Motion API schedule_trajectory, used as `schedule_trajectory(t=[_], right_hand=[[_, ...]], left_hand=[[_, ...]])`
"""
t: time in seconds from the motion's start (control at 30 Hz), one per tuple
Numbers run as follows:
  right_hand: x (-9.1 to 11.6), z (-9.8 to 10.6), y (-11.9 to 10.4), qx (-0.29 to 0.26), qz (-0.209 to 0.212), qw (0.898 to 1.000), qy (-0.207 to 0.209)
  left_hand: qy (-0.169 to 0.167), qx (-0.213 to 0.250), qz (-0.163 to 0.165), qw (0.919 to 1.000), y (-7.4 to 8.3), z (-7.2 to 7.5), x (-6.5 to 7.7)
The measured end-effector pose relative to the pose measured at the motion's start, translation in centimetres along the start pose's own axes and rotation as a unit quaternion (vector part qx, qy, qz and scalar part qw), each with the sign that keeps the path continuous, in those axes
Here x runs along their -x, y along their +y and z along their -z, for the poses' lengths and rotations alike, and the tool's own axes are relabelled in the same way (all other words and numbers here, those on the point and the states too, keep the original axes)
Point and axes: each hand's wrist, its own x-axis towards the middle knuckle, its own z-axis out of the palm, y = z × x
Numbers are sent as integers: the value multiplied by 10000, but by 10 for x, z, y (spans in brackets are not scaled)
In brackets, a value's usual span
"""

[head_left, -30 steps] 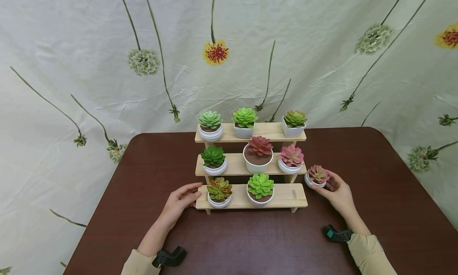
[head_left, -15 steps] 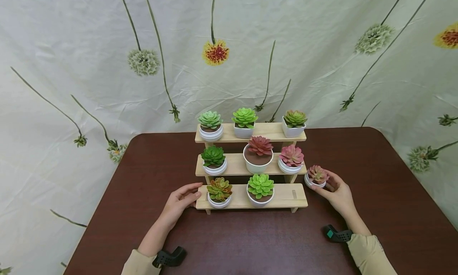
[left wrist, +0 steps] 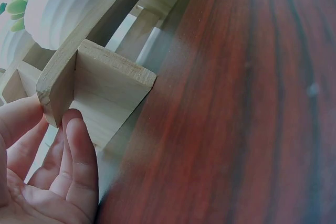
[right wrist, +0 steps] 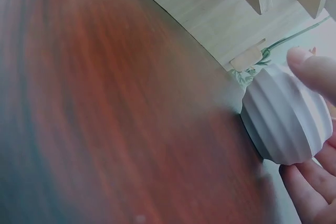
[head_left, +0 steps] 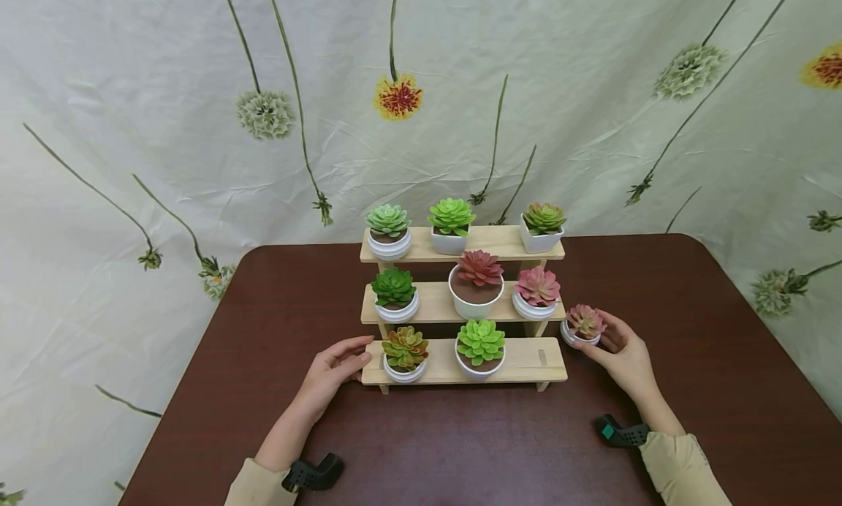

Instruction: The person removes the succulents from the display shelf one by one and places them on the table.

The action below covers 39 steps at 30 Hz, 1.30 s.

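My left hand grips the left end of the lowest board of a three-step wooden plant stand. In the left wrist view, fingertips sit right at the board's corner. My right hand holds a small pink succulent in a white pot, just beyond the stand's right side. The ribbed white pot shows between thumb and fingers in the right wrist view, close to the tabletop. On the lowest board stand an orange-green succulent at left and a bright green succulent near the middle.
The middle step carries a dark green succulent, a dark red one and a pink one. Three green potted succulents line the top step. Beneath is a dark brown table; behind it hangs a flower-printed cloth.
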Motion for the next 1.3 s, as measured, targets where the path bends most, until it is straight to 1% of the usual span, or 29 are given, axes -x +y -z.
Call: schedule_trajectory(t=[0.1,0.4,0.6,0.77,0.93,1.07,1.1,1.3], right_hand=[[0,1,-1,26,27,10000,83],[-1,2,-5,-277,237,9985,409],[-2,2,-8,-416,257,9977,460],[-1,3,-15,-378,331,9976,482],[2,3,-24,-218,540,9968,546],[2,3,-26,-239,685,9955,604],[1,3,-23,-327,798,9943,631],[-3,1,-4,-316,1378,9873,726]], left_hand=[[-12,-11,-14,10000,0,0,0],[-21,35,-34,10000,1,0,1],[-13,60,-14,10000,1,0,0],[-34,50,-4,10000,0,0,-1],[-39,46,-4,10000,-1,1,0],[-30,58,0,10000,0,0,0],[-28,55,5,10000,0,0,0],[-15,40,51,10000,1,0,1]])
